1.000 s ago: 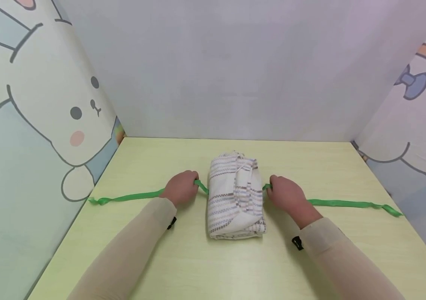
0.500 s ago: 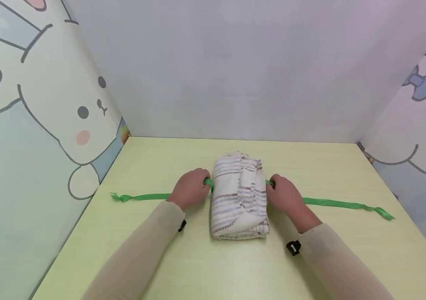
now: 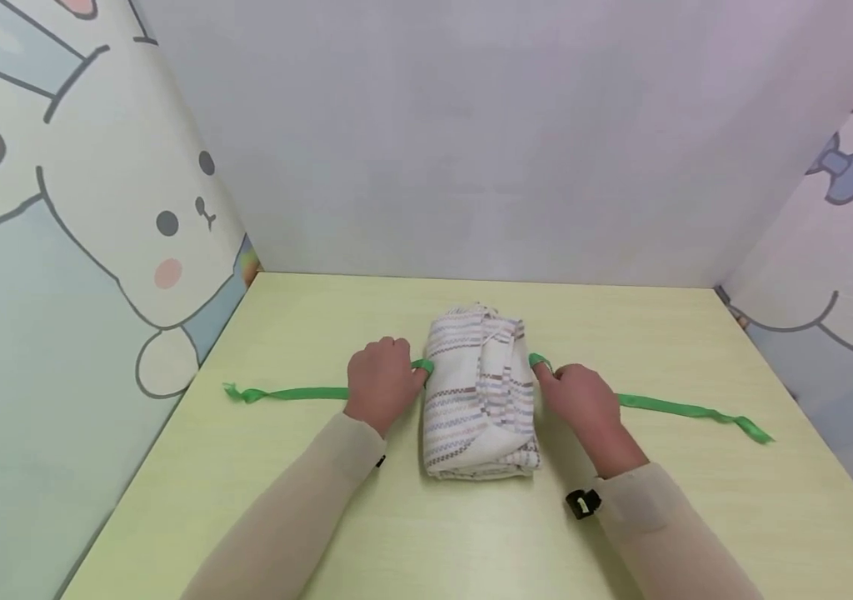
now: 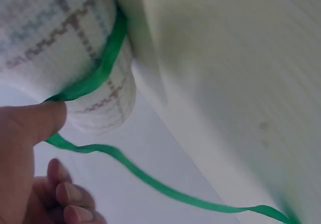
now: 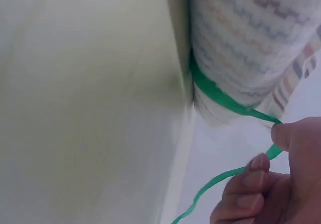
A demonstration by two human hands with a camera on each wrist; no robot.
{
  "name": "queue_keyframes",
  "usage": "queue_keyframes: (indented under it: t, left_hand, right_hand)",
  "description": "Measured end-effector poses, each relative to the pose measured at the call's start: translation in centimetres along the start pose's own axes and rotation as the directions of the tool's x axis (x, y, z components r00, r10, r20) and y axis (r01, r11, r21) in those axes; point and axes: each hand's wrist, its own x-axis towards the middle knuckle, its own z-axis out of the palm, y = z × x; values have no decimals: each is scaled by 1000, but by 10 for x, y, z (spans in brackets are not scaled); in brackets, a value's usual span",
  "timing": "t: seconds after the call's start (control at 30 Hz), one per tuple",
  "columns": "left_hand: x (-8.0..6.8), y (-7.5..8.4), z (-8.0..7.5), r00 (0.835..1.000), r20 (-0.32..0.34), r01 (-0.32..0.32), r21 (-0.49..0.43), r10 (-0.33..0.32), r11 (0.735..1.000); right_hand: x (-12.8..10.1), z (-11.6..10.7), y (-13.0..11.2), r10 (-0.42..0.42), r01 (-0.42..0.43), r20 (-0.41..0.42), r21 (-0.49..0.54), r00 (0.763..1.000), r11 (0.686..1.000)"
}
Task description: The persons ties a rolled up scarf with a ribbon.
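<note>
the folded white cloth bundle with thin coloured woven stripes [image 3: 481, 392] lies at the middle of the pale yellow-green worktop [image 3: 396, 533], long axis running away from the person. the narrow green ribbon [image 3: 287, 392] passes under the bundle and runs out flat to both sides, each loose end resting on the worktop.

left hand [image 3: 381, 385]: just beside the bundle's left flank, fingers curled and pinching the ribbon where it meets the cloth. the left wrist view shows the thumb [image 4: 37, 121] pressing the ribbon [image 4: 108, 63], which climbs tight against the bundle's side.

right hand [image 3: 578, 400]: just beside the right flank, thumb and forefinger clamped on the ribbon; the right wrist view shows the pinch [image 5: 278, 133] with the ribbon [image 5: 215, 93] drawn up the cloth.

change noted: against the earlier head views, both hands have closed in toward the bundle, and the loose ribbon ends have drawn inward along the worktop. the short ribbon sections at each flank now stand raised off the surface.

assessment: the ribbon appears to be gathered snug to the bundle on both sides; no crossing or knot is visible on top of the cloth.

surroundings: plain grey rear panel [image 3: 471, 125]; cartoon rabbit side panel [image 3: 134, 208] at left.
</note>
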Motion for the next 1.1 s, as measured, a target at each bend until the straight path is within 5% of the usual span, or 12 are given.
queue_keyframes:
  t: [0.17,0.37,0.7,0.8,0.93,1.1]
  left_hand:
    - [-9,5,-4,982,154,119,-49,-110,992]
    - [-14,12,0,966,215,182,-172,-143,968]
    - [-16,25,11,944,284,286,-436,-171,853]
    - [-19,28,11,935,316,311,-525,-158,792]
    - [-24,33,12,927,362,329,-662,-97,674]
    - [-27,34,15,941,338,294,-795,-14,531]
  right_hand:
    - [-2,6,-3,9,-17,103,80,995,997]
    - [0,16,-2,-6,-9,100,150,995,989]
    - [1,30,-4,-82,44,107,320,991,946]
    - [-1,32,-7,-109,58,111,387,988,920]
    - [0,37,-10,-123,48,130,475,984,879]
    - [-3,38,-16,-139,16,165,587,976,809]
